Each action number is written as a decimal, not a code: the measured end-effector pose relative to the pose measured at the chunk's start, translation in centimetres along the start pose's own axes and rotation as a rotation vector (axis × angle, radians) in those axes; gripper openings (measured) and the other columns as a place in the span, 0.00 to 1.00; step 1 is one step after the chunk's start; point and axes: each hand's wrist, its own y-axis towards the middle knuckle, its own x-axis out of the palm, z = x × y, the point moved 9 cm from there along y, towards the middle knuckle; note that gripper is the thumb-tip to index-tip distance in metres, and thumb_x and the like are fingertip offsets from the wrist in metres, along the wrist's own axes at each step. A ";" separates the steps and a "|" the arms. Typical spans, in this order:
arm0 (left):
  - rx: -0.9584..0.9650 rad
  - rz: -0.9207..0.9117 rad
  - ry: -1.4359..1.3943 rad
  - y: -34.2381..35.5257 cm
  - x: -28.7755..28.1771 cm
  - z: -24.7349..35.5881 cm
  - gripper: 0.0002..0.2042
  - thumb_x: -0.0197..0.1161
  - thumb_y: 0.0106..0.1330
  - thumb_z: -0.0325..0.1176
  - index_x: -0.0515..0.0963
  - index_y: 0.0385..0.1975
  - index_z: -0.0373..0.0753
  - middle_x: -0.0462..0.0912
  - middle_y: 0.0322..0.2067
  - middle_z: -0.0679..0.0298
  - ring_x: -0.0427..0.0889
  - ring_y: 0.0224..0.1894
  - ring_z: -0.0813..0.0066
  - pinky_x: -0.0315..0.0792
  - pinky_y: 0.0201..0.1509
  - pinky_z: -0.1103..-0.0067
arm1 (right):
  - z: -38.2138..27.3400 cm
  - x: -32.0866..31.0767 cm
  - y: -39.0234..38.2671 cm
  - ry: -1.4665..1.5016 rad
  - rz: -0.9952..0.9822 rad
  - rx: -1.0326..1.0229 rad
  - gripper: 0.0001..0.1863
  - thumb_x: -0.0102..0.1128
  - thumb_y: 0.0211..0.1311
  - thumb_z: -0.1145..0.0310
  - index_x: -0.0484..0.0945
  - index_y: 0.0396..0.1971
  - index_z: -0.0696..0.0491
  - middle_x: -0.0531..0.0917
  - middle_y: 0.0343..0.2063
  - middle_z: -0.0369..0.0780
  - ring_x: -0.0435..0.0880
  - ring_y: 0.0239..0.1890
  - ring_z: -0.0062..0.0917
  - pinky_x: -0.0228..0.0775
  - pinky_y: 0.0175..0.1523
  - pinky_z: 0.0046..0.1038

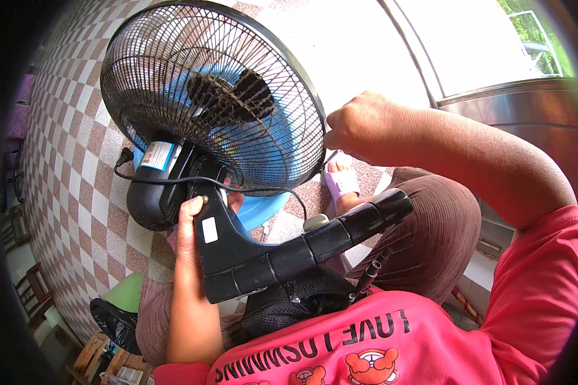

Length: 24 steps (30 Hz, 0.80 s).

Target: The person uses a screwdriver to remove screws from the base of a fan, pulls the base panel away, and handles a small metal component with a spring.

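A black electric fan (237,253) lies tilted across my lap, its round wire grille (154,83) facing away at the upper left. Behind the wires, the dark blades (231,93) look dusty. My left hand (189,221) wraps round the fan's neck below the motor housing (149,202), with fingertips showing on the far side. At the grille's right rim, my right hand (359,125) is closed. A thin greyish end shows beneath that fist, too small to name. The power cord (237,187) runs across the neck, its plug (126,155) hanging beside the motor.
Beneath the fan sits a blue basin (263,210) on the checkered tile floor (77,186). A green bin with a black bag (112,321) stands at lower left, near wooden furniture (87,359). My foot in a pale sandal (343,183) and a metal door frame (494,96) are at right.
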 end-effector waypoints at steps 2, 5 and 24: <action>-0.011 0.004 0.000 0.0 -0.2 0.0 0.32 0.55 0.52 0.44 0.62 0.52 0.26 0.66 0.55 0.50 0.68 0.53 0.51 0.63 0.61 0.64 | -0.2 -0.2 -0.1 -0.020 0.003 0.005 0.02 0.59 0.49 0.75 0.78 0.25 0.56 0.79 0.22 0.41 0.83 0.29 0.30 0.76 0.32 0.28; -0.014 0.002 0.010 0.1 -0.1 0.0 0.27 0.57 0.51 0.44 0.67 0.45 0.28 0.70 0.49 0.50 0.71 0.51 0.54 0.68 0.55 0.67 | -0.2 -0.4 -0.1 0.005 0.018 0.014 0.03 0.59 0.49 0.76 0.78 0.26 0.56 0.79 0.22 0.41 0.83 0.29 0.30 0.76 0.32 0.28; -0.030 0.020 0.063 -0.1 0.2 0.0 0.34 0.58 0.50 0.46 0.63 0.54 0.29 0.76 0.40 0.52 0.74 0.49 0.62 0.74 0.48 0.74 | 0.1 -0.6 0.3 -0.003 0.047 -0.036 0.02 0.60 0.51 0.75 0.78 0.25 0.57 0.80 0.22 0.41 0.83 0.29 0.29 0.77 0.33 0.27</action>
